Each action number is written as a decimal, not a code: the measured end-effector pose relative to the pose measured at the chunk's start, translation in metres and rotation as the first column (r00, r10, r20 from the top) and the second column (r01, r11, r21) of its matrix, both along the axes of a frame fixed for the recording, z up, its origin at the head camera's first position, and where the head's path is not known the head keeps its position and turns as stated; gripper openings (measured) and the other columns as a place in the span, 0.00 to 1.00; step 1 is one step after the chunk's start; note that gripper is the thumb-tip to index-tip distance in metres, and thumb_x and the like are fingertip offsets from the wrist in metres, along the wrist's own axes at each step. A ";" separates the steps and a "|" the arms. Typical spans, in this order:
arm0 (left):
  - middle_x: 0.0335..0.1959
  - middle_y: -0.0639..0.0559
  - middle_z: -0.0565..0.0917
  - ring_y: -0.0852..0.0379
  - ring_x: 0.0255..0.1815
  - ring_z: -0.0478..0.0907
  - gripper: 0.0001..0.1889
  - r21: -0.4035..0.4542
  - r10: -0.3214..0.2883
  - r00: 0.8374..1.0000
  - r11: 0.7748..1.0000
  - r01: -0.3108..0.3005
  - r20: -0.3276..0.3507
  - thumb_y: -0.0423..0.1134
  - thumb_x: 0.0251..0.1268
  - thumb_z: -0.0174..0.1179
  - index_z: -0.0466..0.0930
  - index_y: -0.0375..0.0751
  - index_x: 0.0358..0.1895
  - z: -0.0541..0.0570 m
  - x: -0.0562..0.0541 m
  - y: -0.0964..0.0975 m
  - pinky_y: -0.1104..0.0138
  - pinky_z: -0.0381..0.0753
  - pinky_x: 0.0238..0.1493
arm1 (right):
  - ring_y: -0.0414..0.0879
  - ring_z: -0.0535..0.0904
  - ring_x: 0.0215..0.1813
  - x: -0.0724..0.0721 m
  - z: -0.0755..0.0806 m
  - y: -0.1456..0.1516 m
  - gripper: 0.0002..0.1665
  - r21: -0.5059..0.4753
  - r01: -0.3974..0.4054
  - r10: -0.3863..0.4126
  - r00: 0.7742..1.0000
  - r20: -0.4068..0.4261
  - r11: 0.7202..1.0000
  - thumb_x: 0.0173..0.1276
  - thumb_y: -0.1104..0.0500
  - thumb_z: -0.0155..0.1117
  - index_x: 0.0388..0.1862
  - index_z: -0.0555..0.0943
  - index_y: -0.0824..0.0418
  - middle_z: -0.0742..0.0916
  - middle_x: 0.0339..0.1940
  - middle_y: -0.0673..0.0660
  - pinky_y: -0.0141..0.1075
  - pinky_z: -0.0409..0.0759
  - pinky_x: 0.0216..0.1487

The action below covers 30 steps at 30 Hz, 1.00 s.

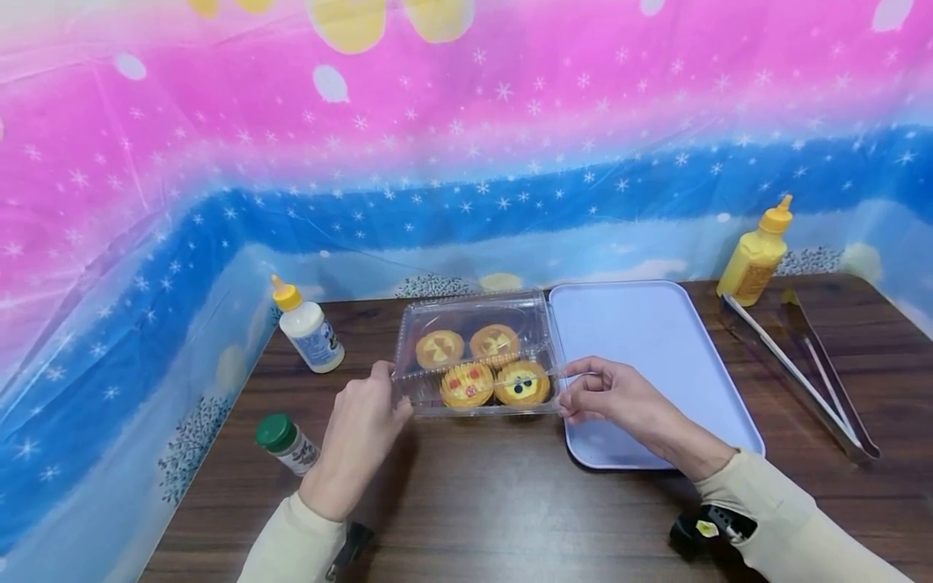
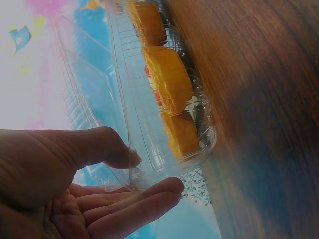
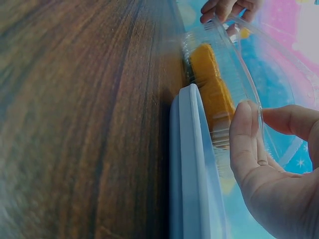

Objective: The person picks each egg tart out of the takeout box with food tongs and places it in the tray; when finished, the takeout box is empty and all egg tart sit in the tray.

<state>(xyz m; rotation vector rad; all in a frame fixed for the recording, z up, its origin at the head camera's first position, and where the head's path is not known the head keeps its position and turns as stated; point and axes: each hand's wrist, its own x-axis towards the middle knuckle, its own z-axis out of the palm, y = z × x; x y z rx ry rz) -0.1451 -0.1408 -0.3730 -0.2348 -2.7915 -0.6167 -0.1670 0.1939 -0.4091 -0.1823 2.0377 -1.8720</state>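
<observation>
A clear plastic clamshell container [image 1: 466, 310] sits in the middle of the table, with egg tarts [image 1: 440, 349] inside in two rows. One front tart [image 1: 467, 385] carries red decorations; the other front tart [image 1: 521, 383] has dark dots on pale yellow. My left hand [image 1: 367, 429] pinches the container's left front corner, thumb on the rim and fingers beside it, as the left wrist view shows. At the right front corner, my right hand [image 1: 619, 401] pinches the clear rim between thumb and fingers. The lid slants above the base, its front edge apart from the base's.
A pale lavender tray [image 1: 649, 356] lies right beside the container, under my right hand. Further right are metal tongs [image 1: 809, 372] and a yellow squeeze bottle [image 1: 754, 259]. On the left stand a white bottle [image 1: 313, 336] with a yellow cap and a green-capped shaker [image 1: 287, 444].
</observation>
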 end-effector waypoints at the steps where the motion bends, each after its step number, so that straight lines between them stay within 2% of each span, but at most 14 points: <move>1: 0.27 0.36 0.85 0.53 0.22 0.78 0.18 0.000 0.000 1.000 1.000 0.000 0.001 0.24 0.61 0.69 0.79 0.20 0.53 0.000 0.000 0.000 0.61 0.79 0.19 | 0.53 0.88 0.49 0.000 0.000 0.000 0.29 0.000 -0.001 0.001 1.000 0.002 1.000 0.73 0.69 0.60 0.70 0.68 0.76 0.89 0.43 0.64 0.43 0.88 0.54; 6: 0.27 0.35 0.86 0.52 0.21 0.79 0.18 0.000 -0.007 1.000 1.000 0.007 -0.010 0.23 0.61 0.67 0.79 0.20 0.54 0.000 0.001 0.000 0.60 0.79 0.19 | 0.53 0.88 0.49 0.000 -0.001 0.000 0.28 -0.003 -0.007 0.007 1.000 -0.002 1.000 0.74 0.69 0.60 0.70 0.67 0.76 0.89 0.43 0.64 0.43 0.88 0.54; 13: 0.24 0.38 0.85 0.51 0.20 0.78 0.14 -0.018 -0.027 0.994 1.000 0.025 -0.109 0.19 0.61 0.64 0.79 0.24 0.50 -0.001 0.001 -0.005 0.58 0.79 0.18 | 0.53 0.88 0.48 -0.002 -0.001 0.002 0.29 -0.011 -0.008 0.008 1.000 -0.010 1.000 0.73 0.69 0.61 0.70 0.67 0.77 0.89 0.43 0.64 0.42 0.89 0.53; 18: 0.22 0.42 0.82 0.53 0.19 0.75 0.14 -0.017 -0.033 0.993 0.999 0.031 -0.114 0.19 0.60 0.64 0.80 0.23 0.49 -0.001 0.000 -0.006 0.60 0.78 0.19 | 0.53 0.88 0.49 -0.002 -0.001 0.002 0.29 -0.017 -0.017 0.016 1.000 -0.021 1.000 0.73 0.68 0.62 0.70 0.67 0.77 0.89 0.43 0.64 0.43 0.88 0.53; 25: 0.27 0.37 0.86 0.52 0.19 0.77 0.14 -0.030 -0.021 0.991 0.999 0.017 -0.129 0.20 0.60 0.67 0.81 0.24 0.49 0.004 0.001 -0.006 0.55 0.82 0.21 | 0.54 0.87 0.49 -0.003 -0.001 0.003 0.31 -0.016 -0.020 0.019 0.999 -0.029 1.000 0.73 0.68 0.62 0.71 0.67 0.77 0.89 0.43 0.65 0.43 0.88 0.54; 30: 0.24 0.39 0.85 0.54 0.18 0.74 0.13 -0.034 -0.008 0.992 0.999 0.004 -0.123 0.22 0.61 0.69 0.83 0.24 0.49 0.006 0.000 -0.006 0.58 0.79 0.19 | 0.54 0.87 0.49 -0.004 -0.002 0.003 0.30 0.006 -0.008 0.008 1.000 -0.022 1.000 0.73 0.67 0.63 0.71 0.69 0.76 0.89 0.44 0.64 0.43 0.88 0.54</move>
